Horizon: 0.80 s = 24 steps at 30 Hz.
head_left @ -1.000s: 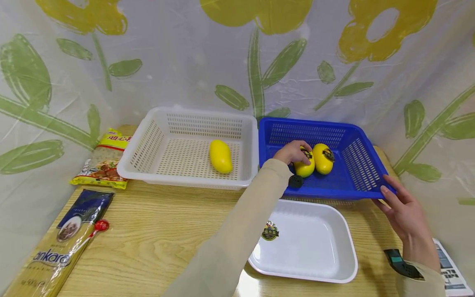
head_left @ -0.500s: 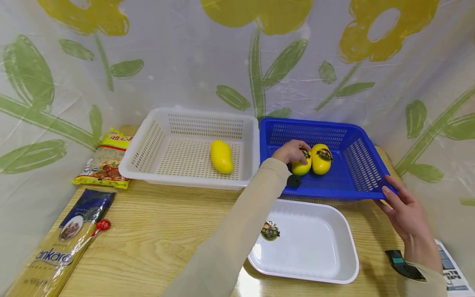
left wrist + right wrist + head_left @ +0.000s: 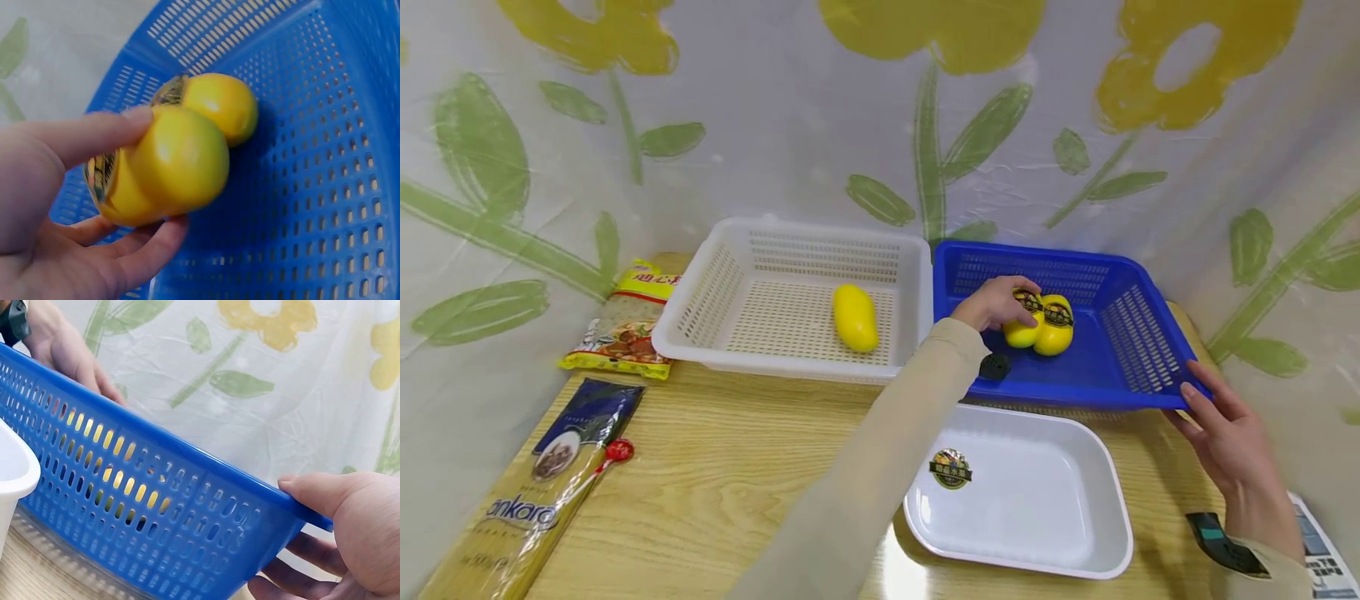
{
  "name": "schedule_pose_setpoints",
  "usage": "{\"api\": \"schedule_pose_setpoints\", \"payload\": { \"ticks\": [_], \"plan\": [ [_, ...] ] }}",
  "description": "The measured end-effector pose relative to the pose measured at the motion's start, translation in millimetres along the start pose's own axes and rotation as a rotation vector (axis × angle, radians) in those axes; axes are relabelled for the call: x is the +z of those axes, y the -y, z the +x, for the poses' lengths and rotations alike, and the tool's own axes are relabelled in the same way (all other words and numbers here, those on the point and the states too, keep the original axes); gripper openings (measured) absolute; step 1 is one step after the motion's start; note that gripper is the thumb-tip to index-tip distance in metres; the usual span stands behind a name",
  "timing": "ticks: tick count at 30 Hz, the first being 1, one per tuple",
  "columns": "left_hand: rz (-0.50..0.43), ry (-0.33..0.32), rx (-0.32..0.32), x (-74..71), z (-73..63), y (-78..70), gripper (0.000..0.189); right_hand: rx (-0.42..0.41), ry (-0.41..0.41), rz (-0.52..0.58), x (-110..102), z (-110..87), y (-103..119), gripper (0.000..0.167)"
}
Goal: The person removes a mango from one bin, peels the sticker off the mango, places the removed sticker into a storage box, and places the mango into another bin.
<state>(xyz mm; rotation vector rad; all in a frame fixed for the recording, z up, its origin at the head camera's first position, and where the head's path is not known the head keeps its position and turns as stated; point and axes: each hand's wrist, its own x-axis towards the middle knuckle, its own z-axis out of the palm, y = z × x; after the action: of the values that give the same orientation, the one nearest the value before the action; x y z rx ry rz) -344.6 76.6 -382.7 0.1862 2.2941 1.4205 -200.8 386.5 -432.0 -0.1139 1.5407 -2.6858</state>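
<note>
My left hand grips a yellow mango inside the blue basket. In the left wrist view the thumb lies over its top near a dark sticker, and the fingers curl under it. A second stickered mango sits right beside it, partly hidden behind the held one in the left wrist view. At the basket's near right corner, my right hand holds the rim, thumb on top and fingers beneath, as the right wrist view also shows.
A white basket with one plain yellow mango stands left of the blue one. In front is a white tray bearing a fruit sticker. A snack bag, spaghetti pack and red lollipop lie at left.
The held mango has shifted slightly right and now overlaps the second mango in the head view. The right hand keeps its hold on the rim; the head view has drifted a little.
</note>
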Motion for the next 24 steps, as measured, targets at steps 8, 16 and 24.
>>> {"api": "schedule_pose_setpoints", "payload": {
  "ticks": [8, 16, 24],
  "plan": [
    [-0.016, 0.052, 0.160, -15.9, -13.9, -3.8, 0.055, 0.008, 0.008, 0.018, 0, -0.6, 1, 0.042],
    [0.061, 0.128, 0.325, -28.9, -42.4, -0.8, 0.056, 0.016, -0.019, 0.037, 0, -1.1, 2, 0.041],
    [0.138, 0.138, 0.570, -49.1, -99.1, 9.5, 0.057, 0.020, 0.003, 0.048, 1, -1.5, 3, 0.041]
  ]
}}
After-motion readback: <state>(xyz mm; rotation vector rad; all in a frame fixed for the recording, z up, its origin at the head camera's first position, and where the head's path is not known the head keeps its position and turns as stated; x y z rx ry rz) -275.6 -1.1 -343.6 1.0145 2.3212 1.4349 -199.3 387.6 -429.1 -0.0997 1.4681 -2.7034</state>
